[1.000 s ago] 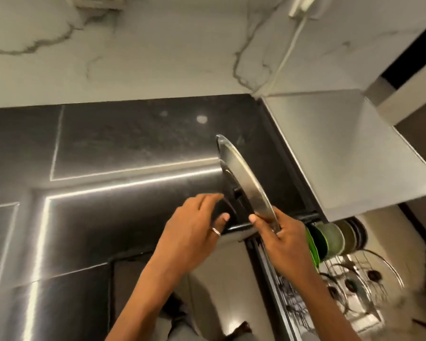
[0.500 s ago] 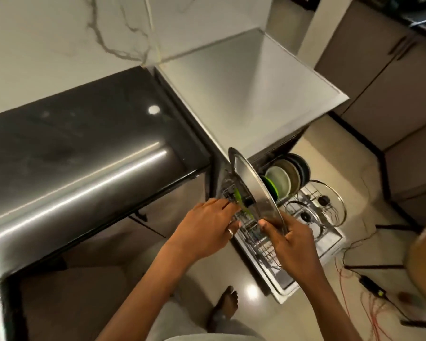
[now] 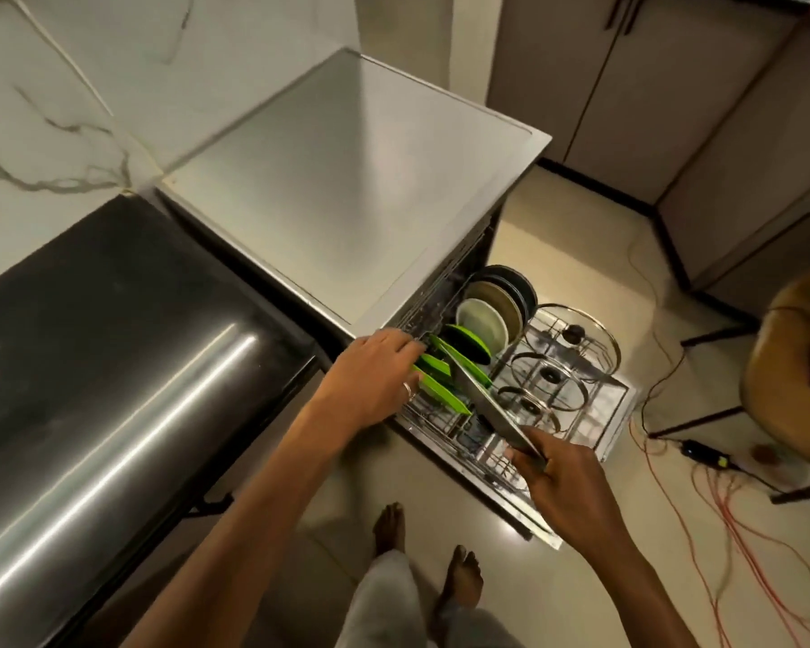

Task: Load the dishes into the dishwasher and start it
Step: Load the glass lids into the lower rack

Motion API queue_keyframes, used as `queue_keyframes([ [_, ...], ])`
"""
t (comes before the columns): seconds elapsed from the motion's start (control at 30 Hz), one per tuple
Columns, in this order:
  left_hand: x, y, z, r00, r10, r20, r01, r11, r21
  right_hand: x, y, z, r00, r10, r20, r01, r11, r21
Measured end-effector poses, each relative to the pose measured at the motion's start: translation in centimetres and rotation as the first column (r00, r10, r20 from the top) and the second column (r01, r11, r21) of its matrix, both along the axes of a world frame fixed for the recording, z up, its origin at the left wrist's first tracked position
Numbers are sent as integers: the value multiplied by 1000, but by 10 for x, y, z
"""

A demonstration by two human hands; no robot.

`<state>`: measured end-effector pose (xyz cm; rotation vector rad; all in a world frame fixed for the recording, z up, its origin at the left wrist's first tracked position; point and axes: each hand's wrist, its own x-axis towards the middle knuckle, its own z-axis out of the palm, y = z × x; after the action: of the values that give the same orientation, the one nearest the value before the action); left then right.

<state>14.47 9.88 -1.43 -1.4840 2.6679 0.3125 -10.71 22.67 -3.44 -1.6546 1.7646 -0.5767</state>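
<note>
A: What is the biggest thing here?

B: The dark, shiny counter (image 3: pixel 113 367) on the left. Right beside it stands the silver dishwasher (image 3: pixel 347 180) with its flat grey top.

A: Is the dishwasher open?

B: Yes. Its wire rack (image 3: pixel 620 404) sticks out over the pale floor (image 3: pixel 557 236).

A: What is in the rack?

B: Three glass lids (image 3: pixel 550 378) lean in a row on the right side. On the left side, plates stand on their edges. Dark plates (image 3: pixel 520 285) are at the back, then a white plate (image 3: pixel 482 327), then green plates (image 3: pixel 440 395) nearest the person.

A: Where is the steel plate?

B: The steel plate (image 3: pixel 487 404) is tilted on its edge over the near left part of the rack. Its far end pokes in among the green plates. I cannot tell if it touches the wires.

A: Who holds it?

B: The right hand (image 3: pixel 562 479) does. Its thumb and fingers pinch the near edge of the steel plate.

A: And the other hand?

B: The left hand (image 3: pixel 370 371) reaches to the left edge of the rack. Its fingertips are right by the green plates and the far end of the steel plate. I cannot tell if it grips anything or only touches.

A: Anything smaller?

B: A thin ring (image 3: pixel 408 388) on one finger of the left hand.
</note>
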Motion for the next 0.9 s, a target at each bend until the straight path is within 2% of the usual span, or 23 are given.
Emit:
queue_keyframes([
  [0.1, 12, -37, -28, 997, -80, 22, 80, 997, -12, 10, -11, -26, 999, -18, -28, 18, 1000, 8],
  [0.2, 17, -71, -57, 976, -215, -25, 214, 975, -59, 17, -23, -60, 994, -40, -102, 47, 997, 64],
  [0.3, 18, -94, -89, 930, -368, -14, 361, 919, -160, 23, -31, -98, 973, -25, -231, 55, 991, 124],
  [0.5, 21, -109, -119, 806, -589, 61, 589, 785, -194, 24, -31, -167, 919, -22, -394, 138, 953, 269],
  [0.6, 16, -114, -121, 761, -644, 79, 644, 737, -205, 21, -28, -201, 892, 32, -452, 142, 927, 346],
  [0.7, 7, -118, -122, 736, -671, 93, 675, 713, -191, 21, -26, -233, 892, 78, -445, 139, 890, 434],
  [0.9, 0, -117, -127, 722, -689, 67, 688, 703, -180, 18, -31, -287, 872, 90, -481, 167, 870, 464],
])
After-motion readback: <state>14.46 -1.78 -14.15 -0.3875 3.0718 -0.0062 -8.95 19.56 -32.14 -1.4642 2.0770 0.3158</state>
